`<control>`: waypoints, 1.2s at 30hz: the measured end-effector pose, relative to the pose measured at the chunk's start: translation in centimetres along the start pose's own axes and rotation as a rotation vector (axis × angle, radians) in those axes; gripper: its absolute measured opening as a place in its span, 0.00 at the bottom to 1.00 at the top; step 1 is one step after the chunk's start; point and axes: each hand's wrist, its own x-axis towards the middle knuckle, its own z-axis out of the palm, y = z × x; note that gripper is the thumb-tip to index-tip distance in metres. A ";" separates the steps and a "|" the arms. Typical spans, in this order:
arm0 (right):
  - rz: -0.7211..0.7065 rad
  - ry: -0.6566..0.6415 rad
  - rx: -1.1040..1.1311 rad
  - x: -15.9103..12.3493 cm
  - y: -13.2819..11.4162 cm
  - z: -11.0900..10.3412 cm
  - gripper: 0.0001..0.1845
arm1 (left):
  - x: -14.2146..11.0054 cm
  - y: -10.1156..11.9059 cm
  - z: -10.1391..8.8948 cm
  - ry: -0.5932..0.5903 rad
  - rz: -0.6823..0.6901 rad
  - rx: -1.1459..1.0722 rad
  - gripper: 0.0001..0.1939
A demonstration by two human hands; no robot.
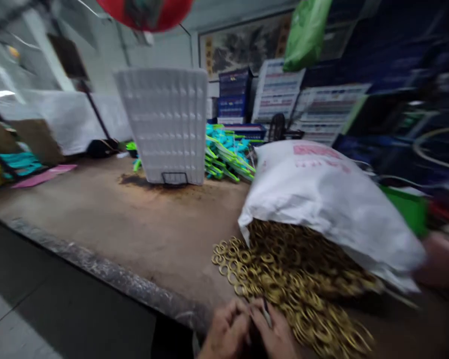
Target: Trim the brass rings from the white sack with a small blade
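At the bottom middle, close to the table's front edge, my left hand [228,329] and my right hand [271,331] are held together with curled fingers. From my right hand's fingers sticks a small thin dark-and-silver piece [266,313], too blurred to name. Whatever my left hand's fingers pinch is hidden. Right beside my hands lies a heap of brass-coloured rings [303,299]. The rings spill from the mouth of a white woven sack [322,194], which lies on its side with red print on top.
On the brown table [164,224], a white ribbed plastic tray [168,124] stands upright in a black wire holder. Behind it lie green and turquoise pieces [228,152]. Stacked crates [280,94] line the back. A green bag [309,35] and a red round object [145,12] hang overhead.
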 end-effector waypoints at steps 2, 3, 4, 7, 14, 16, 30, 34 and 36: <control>-0.037 -0.060 0.059 -0.2 -0.6 -0.4 0.20 | -0.1 0.1 0.0 -0.012 0.000 0.037 0.21; -0.038 -0.064 0.067 -0.3 -0.9 -0.6 0.19 | -0.2 0.2 0.0 -0.047 -0.043 0.026 0.20; -0.031 -0.060 0.072 -0.5 -1.2 -0.7 0.18 | -0.2 0.3 -0.1 -0.059 -0.102 0.008 0.20; -0.014 -0.084 0.104 -0.9 -1.9 -0.7 0.16 | -0.6 0.1 -0.5 -0.093 -0.185 -0.079 0.17; -0.020 -0.114 0.094 -1.2 -1.7 -0.6 0.15 | -1.0 -0.5 -0.6 -0.082 -0.219 -0.164 0.15; -0.021 -0.072 0.056 -1.0 -1.2 -0.6 0.15 | -1.0 -0.4 -0.7 -0.073 -0.230 -0.184 0.15; -0.212 -0.181 -0.471 -1.6 0.1 0.1 0.13 | -0.6 -1.6 -1.9 -0.076 -0.127 -0.114 0.15; -0.232 -0.197 -0.498 -1.6 0.1 0.0 0.13 | -0.6 -0.8 -1.8 -0.062 -0.118 -0.059 0.17; -0.233 -0.206 -0.522 -1.7 0.1 0.0 0.13 | -0.7 -0.5 -1.7 -0.061 -0.104 -0.040 0.18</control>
